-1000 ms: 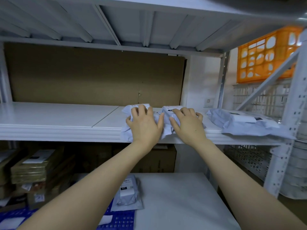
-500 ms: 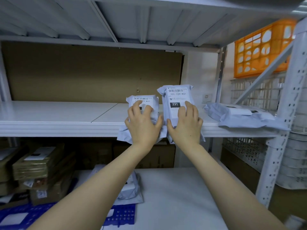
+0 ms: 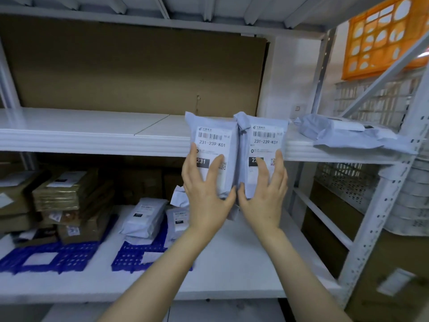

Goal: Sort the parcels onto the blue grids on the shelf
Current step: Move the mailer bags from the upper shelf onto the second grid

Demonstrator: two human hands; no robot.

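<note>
Two grey-blue parcels stand upright side by side in the air in front of the middle shelf [image 3: 92, 140]. My left hand [image 3: 206, 194] grips the left parcel [image 3: 212, 138] from below, and my right hand [image 3: 264, 194] grips the right parcel [image 3: 264, 135]. Both labels face me and read 231-239-K01. On the lower shelf lie two blue grids, one in the middle [image 3: 130, 256] carrying grey parcels [image 3: 144, 217], one at the left [image 3: 69, 254].
More grey parcels [image 3: 348, 133] lie at the right end of the middle shelf. Brown cardboard boxes [image 3: 67, 196] are stacked at the left of the lower shelf. An orange crate [image 3: 383, 36] sits up right, behind the white shelf post [image 3: 380, 217].
Both hands lifted the two parcels off the middle shelf's edge and drew them towards me and down, so that their labels now face me. The view tilted down to the lower shelf.
</note>
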